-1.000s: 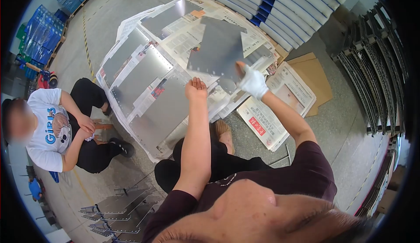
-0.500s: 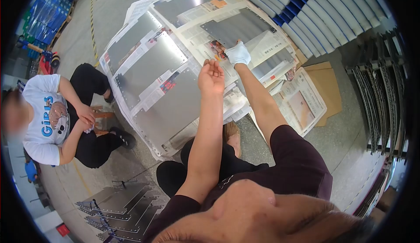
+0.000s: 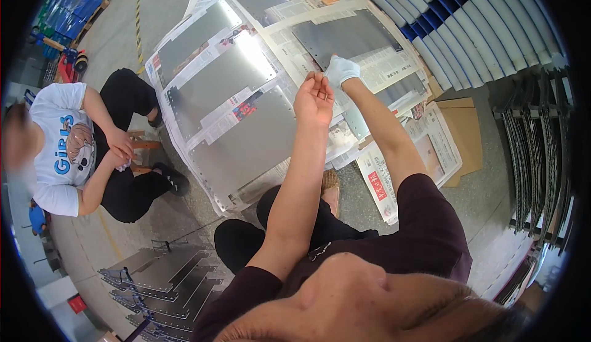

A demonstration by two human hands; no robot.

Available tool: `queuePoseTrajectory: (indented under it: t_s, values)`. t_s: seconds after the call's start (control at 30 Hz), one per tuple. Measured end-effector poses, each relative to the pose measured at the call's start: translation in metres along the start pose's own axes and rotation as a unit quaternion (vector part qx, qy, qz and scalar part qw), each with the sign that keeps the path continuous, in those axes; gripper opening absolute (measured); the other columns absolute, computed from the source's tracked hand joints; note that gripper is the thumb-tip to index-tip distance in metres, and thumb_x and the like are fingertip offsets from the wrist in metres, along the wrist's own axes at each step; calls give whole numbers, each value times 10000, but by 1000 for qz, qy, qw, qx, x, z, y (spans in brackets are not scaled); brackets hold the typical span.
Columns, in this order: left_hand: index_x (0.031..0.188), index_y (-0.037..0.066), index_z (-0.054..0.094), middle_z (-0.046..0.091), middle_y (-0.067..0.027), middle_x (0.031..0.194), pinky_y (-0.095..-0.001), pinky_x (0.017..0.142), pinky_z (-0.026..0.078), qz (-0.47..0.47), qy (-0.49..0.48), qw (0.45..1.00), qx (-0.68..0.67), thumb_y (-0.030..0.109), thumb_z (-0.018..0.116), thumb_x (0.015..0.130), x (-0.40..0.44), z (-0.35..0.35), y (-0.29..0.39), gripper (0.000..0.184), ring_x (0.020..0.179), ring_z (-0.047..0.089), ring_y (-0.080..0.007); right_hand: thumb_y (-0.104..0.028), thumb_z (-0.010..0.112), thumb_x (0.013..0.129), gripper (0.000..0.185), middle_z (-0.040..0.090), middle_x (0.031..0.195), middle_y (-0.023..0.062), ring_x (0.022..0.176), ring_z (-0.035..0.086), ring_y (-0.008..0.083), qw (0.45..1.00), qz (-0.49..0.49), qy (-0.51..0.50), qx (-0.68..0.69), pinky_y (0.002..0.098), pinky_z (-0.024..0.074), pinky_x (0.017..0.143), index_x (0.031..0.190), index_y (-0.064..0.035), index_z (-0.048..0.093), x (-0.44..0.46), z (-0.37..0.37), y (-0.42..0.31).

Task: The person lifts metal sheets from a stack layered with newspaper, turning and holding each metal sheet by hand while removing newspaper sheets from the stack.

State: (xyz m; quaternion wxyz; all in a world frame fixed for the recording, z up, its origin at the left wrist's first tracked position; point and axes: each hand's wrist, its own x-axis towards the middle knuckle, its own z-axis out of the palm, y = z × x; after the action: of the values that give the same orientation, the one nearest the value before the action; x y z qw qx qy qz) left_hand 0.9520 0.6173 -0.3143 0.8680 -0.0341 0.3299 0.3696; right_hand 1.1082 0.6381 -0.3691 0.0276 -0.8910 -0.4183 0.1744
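Observation:
My left hand [image 3: 314, 99] is bare and palm up, its fingers loosely curled. Nothing shows in its palm. Close beside it, my right hand [image 3: 342, 71] wears a white glove with a bare fingertip showing. Its fingers are bent at the lower edge of a grey metal plate [image 3: 348, 34]; whatever they may hold is hidden. The plate has small holes along its edges and lies flat on newspaper [image 3: 394, 62]. A larger metal plate [image 3: 246, 148] lies to the left of my hands, and a smaller grey plate [image 3: 403, 90] to the right.
More flat plates [image 3: 215, 87] lie on newspaper at the left. A seated person [image 3: 80, 145] in a white T-shirt has both hands together. White panels with blue edges [image 3: 474, 34] stand at upper right. Racked metal parts [image 3: 529, 163] stand right, and stacked plates [image 3: 160, 286] lower left.
My hands are closer together, with the left fingers now beside the glove. The view has shifted slightly. A newspaper sheet with a red block now shows below my right forearm.

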Motion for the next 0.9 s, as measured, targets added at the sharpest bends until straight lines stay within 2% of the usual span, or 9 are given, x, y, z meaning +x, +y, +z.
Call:
queuePoseTrajectory:
  t_s: [0.2, 0.3, 0.33, 0.43, 0.53, 0.6, 0.73, 0.77, 0.9]
  values:
    - [1003, 56, 552, 611, -58, 895, -297, 685, 468, -13, -3, 1000, 15, 72, 473, 877, 2, 1, -6, 150, 817, 574, -178, -221, 568, 739, 355, 662, 971, 164, 937, 636, 319, 998, -31, 45, -24, 408, 500, 775, 1028, -17, 587, 8, 19, 3]
    - [1008, 57, 547, 608, -65, 887, -299, 675, 464, -13, -13, 1000, 17, 63, 474, 871, 7, 0, -9, 156, 810, 572, -183, -193, 574, 731, 280, 662, 950, 170, 896, 643, 331, 996, -56, 46, -47, 421, 509, 735, 964, -44, 619, 17, 31, 8]
    - [1008, 57, 546, 608, -67, 885, -298, 671, 463, -12, -16, 1000, 15, 63, 476, 869, 7, -2, -10, 156, 808, 571, -185, -185, 580, 728, 210, 665, 909, 167, 855, 648, 338, 994, -80, 64, -44, 429, 514, 698, 889, -62, 634, 15, 34, 9]
    - [1002, 57, 545, 607, -71, 875, -295, 666, 463, -15, -13, 1000, 16, 68, 484, 864, 7, -8, -15, 151, 802, 571, -188, -168, 577, 737, 136, 653, 795, 167, 756, 643, 341, 989, -112, 95, 19, 438, 502, 622, 806, -56, 612, -3, 38, 20]
    - [993, 56, 550, 607, -74, 859, -294, 663, 465, -21, -15, 999, 33, 78, 494, 861, 1, -5, -22, 145, 794, 573, -189, -182, 591, 743, 132, 636, 731, 164, 676, 622, 342, 954, -213, 172, 121, 427, 479, 561, 792, -61, 607, -71, 53, 33]
    - [992, 51, 558, 611, -81, 851, -294, 661, 469, -27, -17, 998, 49, 85, 502, 860, -5, -4, -28, 147, 782, 578, -191, -199, 631, 729, 145, 616, 675, 159, 601, 600, 329, 930, -271, 182, 169, 411, 444, 500, 773, -63, 605, -116, 95, 50]
    - [1007, 39, 557, 617, -91, 870, -292, 660, 473, -59, -36, 994, 86, 86, 501, 863, -17, -5, -43, 161, 787, 582, -190, -203, 642, 732, 147, 585, 611, 176, 578, 592, 348, 933, -295, 48, 201, 409, 460, 508, 742, -58, 614, -228, 188, 80]
    - [1007, 39, 557, 617, -91, 869, -292, 660, 473, -60, -38, 993, 93, 86, 501, 864, -20, -6, -47, 161, 786, 582, -187, -212, 626, 744, 154, 604, 657, 183, 620, 607, 350, 938, -313, -9, 147, 412, 475, 537, 773, -61, 623, -251, 195, 82]
    - [1011, 44, 555, 615, -86, 864, -289, 658, 469, -63, -63, 986, 139, 92, 490, 863, -34, -12, -68, 168, 781, 582, -172, -243, 587, 776, 207, 644, 805, 165, 752, 632, 340, 945, -283, -61, 150, 429, 491, 649, 882, -71, 635, -281, 285, 119]
